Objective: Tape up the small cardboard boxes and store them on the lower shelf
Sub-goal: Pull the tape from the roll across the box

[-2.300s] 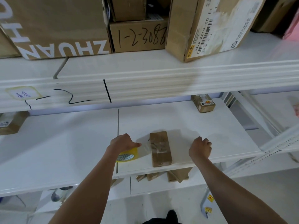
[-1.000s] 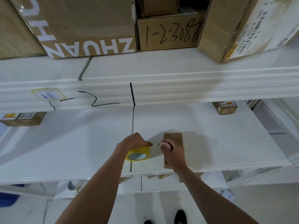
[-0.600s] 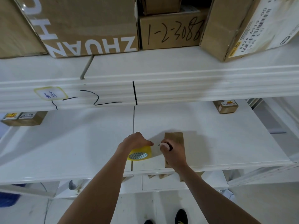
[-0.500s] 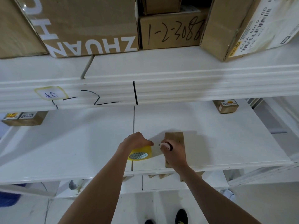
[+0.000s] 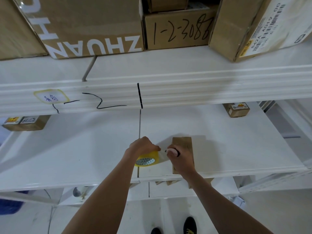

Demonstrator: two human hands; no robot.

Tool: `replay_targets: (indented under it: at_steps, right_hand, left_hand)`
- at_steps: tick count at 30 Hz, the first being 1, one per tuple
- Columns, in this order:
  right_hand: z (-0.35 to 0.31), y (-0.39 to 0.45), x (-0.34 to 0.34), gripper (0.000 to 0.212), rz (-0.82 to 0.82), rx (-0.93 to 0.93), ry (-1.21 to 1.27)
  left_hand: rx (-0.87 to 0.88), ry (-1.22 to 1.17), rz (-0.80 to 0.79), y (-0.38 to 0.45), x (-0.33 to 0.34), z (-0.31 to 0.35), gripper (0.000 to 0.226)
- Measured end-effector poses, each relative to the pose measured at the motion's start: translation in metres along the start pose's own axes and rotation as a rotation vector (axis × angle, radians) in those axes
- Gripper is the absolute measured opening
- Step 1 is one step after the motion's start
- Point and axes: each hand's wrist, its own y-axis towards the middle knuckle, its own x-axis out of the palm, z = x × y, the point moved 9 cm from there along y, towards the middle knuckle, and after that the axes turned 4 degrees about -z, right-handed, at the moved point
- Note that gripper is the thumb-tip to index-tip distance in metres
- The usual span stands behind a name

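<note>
Since a couple of seconds ago the right hand (image 5: 181,160), which then rested idle on the shelf board to the right of the small cardboard box (image 5: 183,146), has come across to the box and now has its grip curled round a small pink-ended tool (image 5: 173,152) that looks like a cutter, though its blade is too small to make out; the left hand (image 5: 142,147) still has its grip clamped over the yellow tape roll (image 5: 146,160), with a clear strip of tape (image 5: 163,153) drawn taut from the roll toward the box; over the last second hardly anything has shifted, which suggests the strip is laid and about to be severed, so this box is near sealed but not yet stored; the box lies flat near the front edge of the white middle shelf (image 5: 84,149), just right of the roll; below that edge, brown cardboard pieces (image 5: 168,182) show on the lower shelf (image 5: 185,191), partly hidden; two more small boxes sit far back on the middle shelf, one at left (image 5: 25,123) and one at right (image 5: 236,109); large cartons (image 5: 91,26) crowd the upper shelf, whose front rail (image 5: 185,88) bears black marker strokes and a taped label (image 5: 50,98); the pale floor (image 5: 270,213) and a pair of dark shoes (image 5: 190,225) show beneath.
</note>
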Motion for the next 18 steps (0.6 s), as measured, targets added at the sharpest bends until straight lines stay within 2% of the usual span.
replay_targets:
  at_steps: [10, 15, 18]
  right_hand:
    - [0.001, -0.001, -0.002, 0.016, -0.002, 0.031, 0.012]
    - [0.008, -0.003, -0.021, 0.016, 0.172, 0.106, 0.131]
    - [0.013, -0.001, -0.027, 0.012, 0.210, 0.160, 0.160]
  left_hand:
    - [-0.015, 0.030, 0.028, -0.001, -0.001, 0.002, 0.060]
    - [0.149, 0.123, 0.056, -0.006, -0.006, 0.020, 0.041]
    - [0.218, 0.170, -0.014, -0.008, -0.004, 0.031, 0.028]
